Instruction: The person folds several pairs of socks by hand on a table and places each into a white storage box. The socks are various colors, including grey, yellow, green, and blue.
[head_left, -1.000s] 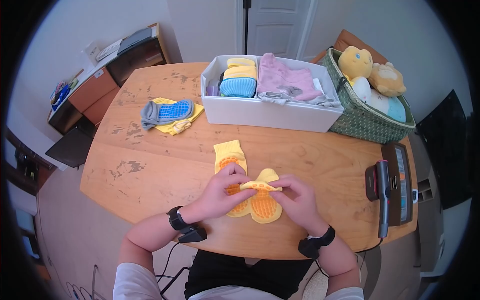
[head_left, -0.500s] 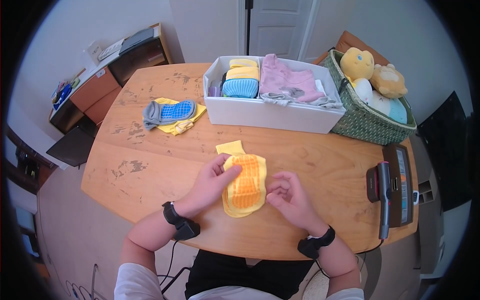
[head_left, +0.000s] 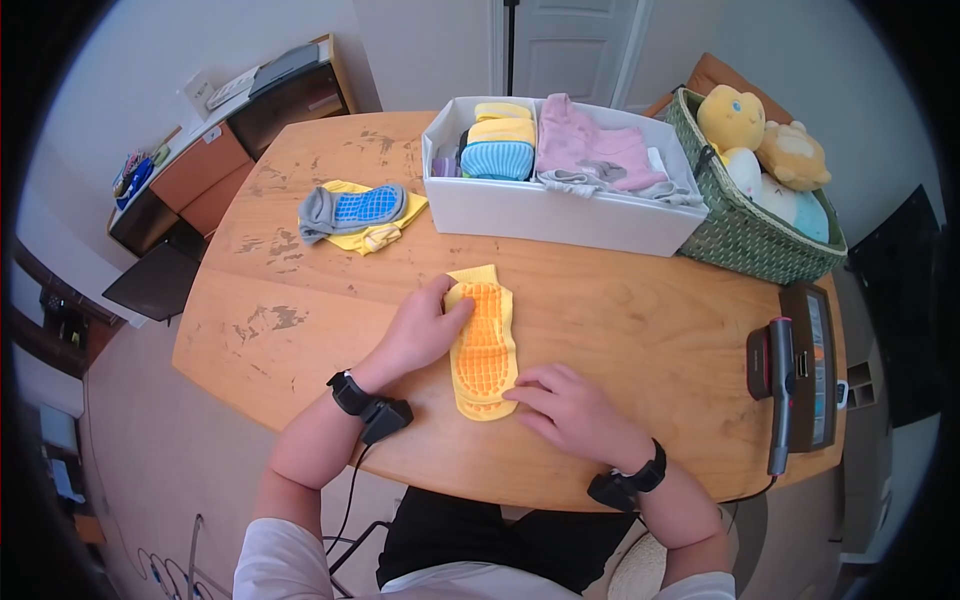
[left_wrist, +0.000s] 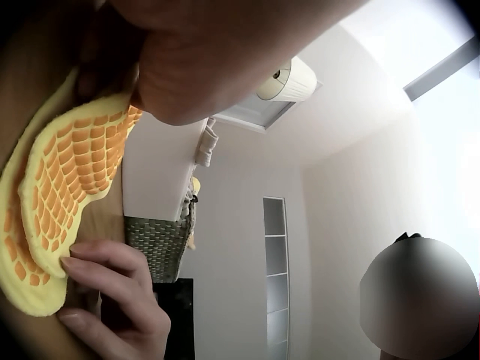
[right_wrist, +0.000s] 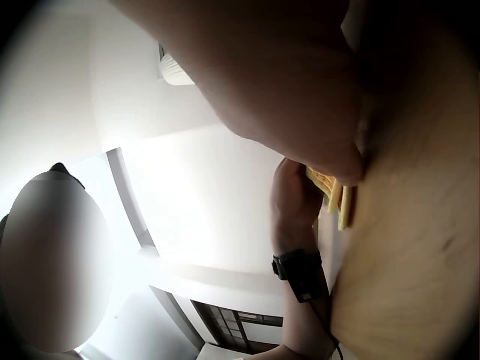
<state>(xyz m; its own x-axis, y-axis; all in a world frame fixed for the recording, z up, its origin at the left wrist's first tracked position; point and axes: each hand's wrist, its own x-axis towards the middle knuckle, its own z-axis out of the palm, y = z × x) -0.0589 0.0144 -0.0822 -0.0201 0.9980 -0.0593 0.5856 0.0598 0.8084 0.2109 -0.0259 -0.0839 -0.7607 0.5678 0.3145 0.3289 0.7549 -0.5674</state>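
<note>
Two yellow socks (head_left: pixel 485 350) with orange rubber grip dots lie one on the other on the table, soles up, toes toward the person. The left hand (head_left: pixel 425 325) holds them near the cuff end, its thumb on top of the upper sole. At the right edge by the toes, the right hand (head_left: pixel 575 405) pinches the sock with its fingertips. In the left wrist view, the upper sock (left_wrist: pixel 75 165) sits slightly offset over the lower sock (left_wrist: pixel 37 300), and fingertips of the right hand (left_wrist: pixel 120 292) meet their edges. The left hand's fingers under the sock are hidden.
A grey sock (head_left: pixel 365 207) with blue grips lies on yellow fabric at the back left. Behind stands a white divided box (head_left: pixel 560 220) of folded clothes, beside a green basket (head_left: pixel 760 240) of plush toys. A dark case (head_left: pixel 810 370) and a grey-black wand-like device (head_left: pixel 780 400) stand right.
The right hand has let go of the upper sock's cuff and moved to the toe edge. The upper sock, first beside the other, now lies on top of it. The head view has shifted slightly.
</note>
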